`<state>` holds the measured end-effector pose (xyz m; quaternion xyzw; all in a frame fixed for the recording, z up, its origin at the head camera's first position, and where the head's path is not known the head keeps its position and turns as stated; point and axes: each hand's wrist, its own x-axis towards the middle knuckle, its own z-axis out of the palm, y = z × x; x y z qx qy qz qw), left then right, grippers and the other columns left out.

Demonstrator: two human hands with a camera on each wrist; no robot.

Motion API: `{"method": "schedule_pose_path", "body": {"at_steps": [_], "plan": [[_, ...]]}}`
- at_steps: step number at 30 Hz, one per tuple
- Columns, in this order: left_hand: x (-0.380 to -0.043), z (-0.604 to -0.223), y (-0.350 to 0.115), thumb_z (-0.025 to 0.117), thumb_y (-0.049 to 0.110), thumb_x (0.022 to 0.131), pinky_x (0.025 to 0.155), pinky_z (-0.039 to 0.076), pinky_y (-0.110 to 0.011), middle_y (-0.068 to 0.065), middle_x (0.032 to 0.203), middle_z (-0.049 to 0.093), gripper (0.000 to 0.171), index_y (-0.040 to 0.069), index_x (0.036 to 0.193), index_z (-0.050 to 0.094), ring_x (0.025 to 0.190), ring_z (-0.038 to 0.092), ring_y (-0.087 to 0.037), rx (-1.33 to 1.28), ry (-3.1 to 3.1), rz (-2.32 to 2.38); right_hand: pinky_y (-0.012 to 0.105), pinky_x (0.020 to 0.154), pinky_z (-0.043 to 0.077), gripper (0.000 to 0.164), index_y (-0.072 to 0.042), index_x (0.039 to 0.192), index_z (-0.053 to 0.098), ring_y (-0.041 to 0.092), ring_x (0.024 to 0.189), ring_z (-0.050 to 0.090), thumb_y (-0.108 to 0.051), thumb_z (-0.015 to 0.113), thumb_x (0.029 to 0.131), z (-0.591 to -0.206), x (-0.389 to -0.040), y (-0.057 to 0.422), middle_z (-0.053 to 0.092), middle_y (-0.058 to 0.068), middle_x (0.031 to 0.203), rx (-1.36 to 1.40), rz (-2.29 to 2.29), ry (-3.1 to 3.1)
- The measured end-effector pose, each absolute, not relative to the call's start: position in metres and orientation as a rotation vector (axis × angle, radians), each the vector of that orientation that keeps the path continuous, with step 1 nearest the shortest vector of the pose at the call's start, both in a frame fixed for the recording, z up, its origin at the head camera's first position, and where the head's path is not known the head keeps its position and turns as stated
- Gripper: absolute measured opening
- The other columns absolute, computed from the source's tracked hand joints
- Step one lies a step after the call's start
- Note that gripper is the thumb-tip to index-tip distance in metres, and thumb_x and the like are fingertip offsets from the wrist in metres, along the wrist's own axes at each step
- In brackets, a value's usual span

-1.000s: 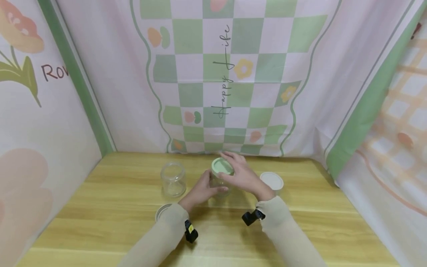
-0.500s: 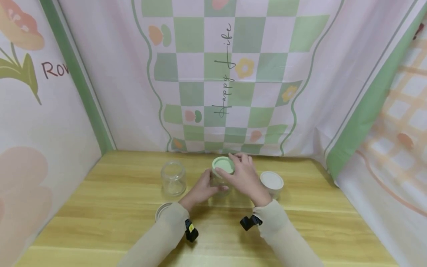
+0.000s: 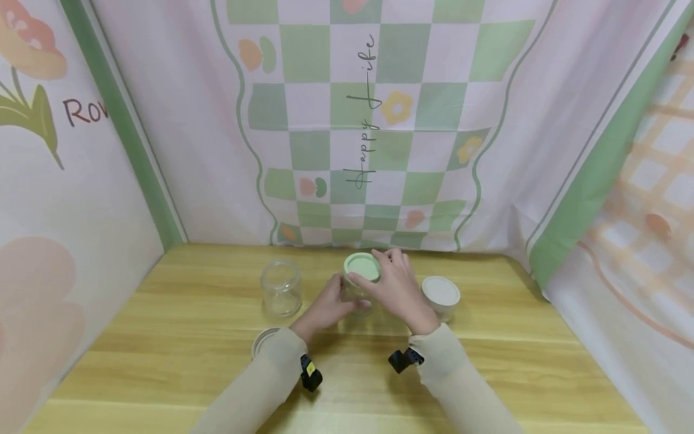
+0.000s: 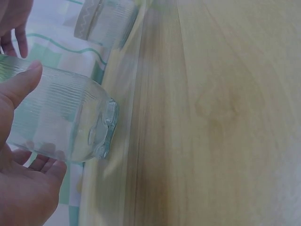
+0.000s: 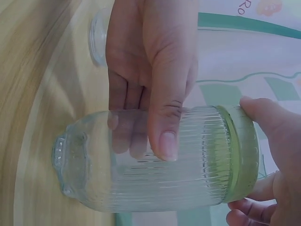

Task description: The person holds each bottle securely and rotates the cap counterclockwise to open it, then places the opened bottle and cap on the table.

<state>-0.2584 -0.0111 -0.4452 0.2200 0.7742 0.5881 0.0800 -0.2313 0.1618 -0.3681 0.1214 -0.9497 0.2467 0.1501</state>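
Observation:
A clear ribbed glass jar (image 5: 193, 179) is upright at the middle back of the table, a green lid (image 3: 362, 266) on its mouth. My left hand (image 3: 329, 303) grips the jar's body from the left; its thumb lies along the ribbed glass in the right wrist view, with fingers behind. With thumb and fingers on opposite sides of the rim, my right hand (image 3: 400, 290) holds the lid. The jar's moulded foot (image 4: 109, 127) shows close to the tabletop in the left wrist view.
A lidless glass jar (image 3: 282, 295) stands to the left. A jar with a white lid (image 3: 441, 292) stands right of my right hand. Partly under my left sleeve lies a round lid or ring (image 3: 262, 342). A checked fabric backdrop (image 3: 352, 181) hangs behind the wooden table (image 3: 488, 361).
My right hand has turned round the green lid, its fingers shifting from the back toward the right side, and the wrist has dropped slightly. The left hand has kept its grip on the jar.

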Motion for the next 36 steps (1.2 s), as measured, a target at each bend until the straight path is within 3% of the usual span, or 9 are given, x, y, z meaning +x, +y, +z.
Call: {"method": "schedule_pose_path", "body": {"at_steps": [15,26,36], "plan": [[-0.239,-0.416,-0.013,0.074,0.017,0.093,0.115,0.025,-0.060,-0.025,0.156,0.030,0.078,-0.002,0.152,0.027,0.144,0.028,-0.041,0.688,2.292,1.773,0.044,0.082,0.048,0.088,-0.002,0.145,0.051,0.029,0.109,0.044,-0.066,0.067,0.086,-0.366,-0.235,0.165,0.048,0.013,0.126,0.385,0.802,-2.750],[-0.261,-0.446,-0.011,0.076,0.036,0.090,0.116,0.027,-0.056,-0.017,0.157,0.030,0.086,0.008,0.155,0.027,0.145,0.029,-0.034,0.685,2.319,1.739,0.048,0.084,0.052,0.079,-0.002,0.148,0.046,0.034,0.120,0.043,-0.049,0.071,0.090,-0.363,-0.242,0.175,0.047,0.017,0.135,0.536,0.913,-2.781],[-0.257,-0.441,-0.011,0.076,0.017,0.091,0.118,0.023,-0.054,-0.018,0.150,0.037,0.078,0.003,0.151,0.029,0.143,0.031,-0.033,0.747,2.246,1.822,0.057,0.092,0.048,0.069,-0.004,0.150,0.044,0.036,0.127,0.041,-0.032,0.066,0.091,-0.360,-0.250,0.185,0.043,0.018,0.147,0.695,1.033,-2.809]]}}
